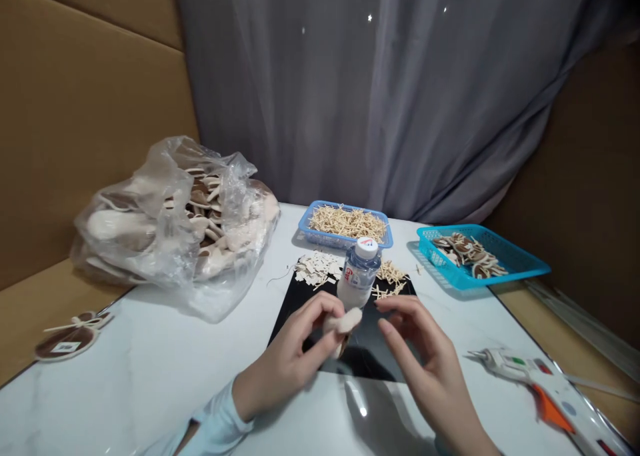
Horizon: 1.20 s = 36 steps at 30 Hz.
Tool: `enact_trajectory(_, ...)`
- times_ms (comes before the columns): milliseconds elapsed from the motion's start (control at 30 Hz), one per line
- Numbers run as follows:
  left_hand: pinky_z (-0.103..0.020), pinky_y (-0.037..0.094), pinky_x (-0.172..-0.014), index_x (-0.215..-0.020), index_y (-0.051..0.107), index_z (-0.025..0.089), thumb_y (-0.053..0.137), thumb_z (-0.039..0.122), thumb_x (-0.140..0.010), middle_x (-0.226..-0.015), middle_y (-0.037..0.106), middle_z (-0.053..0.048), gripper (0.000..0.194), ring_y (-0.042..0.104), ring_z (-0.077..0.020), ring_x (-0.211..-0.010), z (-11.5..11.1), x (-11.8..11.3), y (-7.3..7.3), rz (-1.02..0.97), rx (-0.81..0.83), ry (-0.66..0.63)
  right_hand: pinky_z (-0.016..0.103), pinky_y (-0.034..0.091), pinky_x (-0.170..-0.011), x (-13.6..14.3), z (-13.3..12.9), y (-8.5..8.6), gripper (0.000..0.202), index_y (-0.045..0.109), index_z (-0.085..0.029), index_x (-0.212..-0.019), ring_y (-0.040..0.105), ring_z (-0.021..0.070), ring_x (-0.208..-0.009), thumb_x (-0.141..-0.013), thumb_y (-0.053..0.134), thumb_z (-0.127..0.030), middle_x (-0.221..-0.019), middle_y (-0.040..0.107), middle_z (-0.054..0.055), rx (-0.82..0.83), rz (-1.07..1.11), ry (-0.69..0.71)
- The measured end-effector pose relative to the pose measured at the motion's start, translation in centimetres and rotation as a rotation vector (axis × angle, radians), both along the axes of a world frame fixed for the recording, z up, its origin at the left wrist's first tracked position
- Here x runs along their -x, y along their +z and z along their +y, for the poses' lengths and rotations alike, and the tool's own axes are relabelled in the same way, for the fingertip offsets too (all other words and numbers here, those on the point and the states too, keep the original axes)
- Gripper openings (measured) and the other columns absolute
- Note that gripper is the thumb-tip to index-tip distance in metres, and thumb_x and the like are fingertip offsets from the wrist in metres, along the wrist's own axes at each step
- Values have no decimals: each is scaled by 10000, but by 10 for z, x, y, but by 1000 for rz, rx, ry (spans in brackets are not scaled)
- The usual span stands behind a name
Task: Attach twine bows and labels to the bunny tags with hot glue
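Observation:
My left hand grips a small cream-and-brown fuzzy piece between thumb and fingers, above the black mat. To its right, my right hand has its thumb and fingers apart, with nothing between them. Just beyond both hands stands a clear bottle with a white cap. Small white pieces lie left of the bottle, and short beige pieces lie to its right.
A plastic bag of fuzzy pieces sits at the left. Behind the bottle is a blue basket of beige pieces; a turquoise basket stands right. A glue gun lies at the right, a finished-looking brown piece at the far left.

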<state>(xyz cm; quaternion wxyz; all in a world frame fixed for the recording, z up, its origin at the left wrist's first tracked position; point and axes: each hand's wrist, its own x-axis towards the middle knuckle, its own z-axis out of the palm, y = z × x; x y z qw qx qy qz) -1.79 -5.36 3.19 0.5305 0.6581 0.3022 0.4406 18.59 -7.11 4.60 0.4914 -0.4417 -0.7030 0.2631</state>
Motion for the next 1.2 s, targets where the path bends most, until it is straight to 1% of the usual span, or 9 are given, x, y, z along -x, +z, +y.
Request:
enact_trajectory(100, -283, 410, -794, -993, 514, 207, 497, 143, -909, -997, 524, -41, 107, 527, -154, -879, -4, 0, 2, 231, -335, 127, 246, 468, -679, -9, -2, -1, 144, 560, -273, -1083, 568, 147, -812, -947, 524, -241, -984, 575, 27, -9, -13, -14)
enact_trajectory(233, -262, 426, -769, -983, 498, 206, 517, 67, -848, -952, 538, -36, 195, 552, -156, -870, -7, -2, -1, 292, -473, 194, 252, 480, -703, -10, -7, 3, 183, 549, -274, -1106, 574, 149, -830, -937, 534, -207, -1053, 569, 42, -27, -88, 57)
enact_trajectory(367, -256, 442, -752, -945, 516, 203, 560, 61, -816, -920, 563, -41, 197, 581, -169, -856, -7, -4, -3, 322, -495, 229, 275, 489, -730, -3, -9, 8, 212, 549, -271, -1111, 576, 164, -847, -914, 563, -194, -1095, 574, 56, -30, -163, 130)
enact_trajectory(533, -253, 451, -758, -958, 509, 210, 596, 68, -802, -916, 583, -50, 229, 602, -181, -866, -8, -4, -5, 316, -514, 232, 303, 497, -784, 2, -3, 9, 220, 553, -260, -1131, 588, 198, -958, -917, 554, -210, -1120, 599, 70, -3, -151, 179)
enact_trajectory(667, -253, 461, -737, -1017, 483, 226, 609, 76, -797, -922, 588, -48, 294, 607, -182, -846, -9, -4, -9, 277, -479, 228, 309, 491, -851, -2, 9, 19, 153, 610, -253, -1068, 594, 202, -1037, -943, 523, -263, -1095, 638, 55, 106, -147, 232)
enact_trajectory(767, -251, 468, -735, -1039, 456, 235, 623, 96, -805, -932, 586, -45, 319, 612, -180, -852, -10, -5, -11, 272, -462, 208, 308, 510, -800, -4, 19, 32, 149, 650, -228, -997, 636, 191, -915, -934, 542, -310, -996, 680, 44, 254, -195, 301)
enact_trajectory(867, -261, 473, -756, -1037, 447, 234, 625, 97, -807, -935, 585, -48, 322, 614, -185, -866, -10, -5, -12, 289, -466, 183, 294, 511, -733, -3, 26, 43, 141, 678, -210, -894, 643, 180, -814, -916, 557, -281, -882, 706, 28, 341, -281, 382)
enact_trajectory(967, -271, 473, -766, -1037, 463, 226, 625, 87, -797, -950, 596, -62, 321, 615, -195, -875, -9, -4, -13, 286, -448, 162, 285, 504, -696, -2, 32, 48, 145, 693, -198, -818, 633, 172, -757, -887, 566, -207, -813, 711, 20, 341, -351, 418)
enact_trajectory(1200, -258, 468, -747, -1048, 534, 214, 637, 105, -784, -947, 621, -62, 303, 622, -197, -858, -10, -5, -14, 284, -386, 137, 268, 491, -676, -5, 43, 58, 149, 719, -201, -817, 623, 164, -739, -846, 583, -146, -797, 713, 8, 304, -489, 531)
